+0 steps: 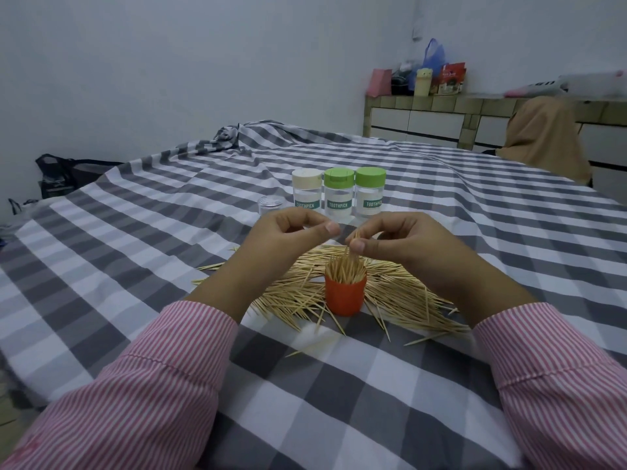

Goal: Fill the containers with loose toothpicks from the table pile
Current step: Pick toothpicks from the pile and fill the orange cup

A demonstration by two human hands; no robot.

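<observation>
— What are our hands doing?
— Our right hand [400,242] pinches a few thin wooden toothpicks [353,247] between thumb and fingertips, directly above the orange cup [345,296]. Our left hand [291,239] is curled with thumb near forefinger; we cannot tell if it holds anything.
— And the containers?
— The cup stands packed with upright toothpicks, amid the loose pile [400,296] on checked cloth [339,401]. Behind it, three capped clear jars [338,195], contents unclear.

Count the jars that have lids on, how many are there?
3, side by side behind the hands: a cream-lidded jar on the left, a green-lidded jar in the middle, another green-lidded jar on the right. The small clear jar beside them has no lid.
</observation>
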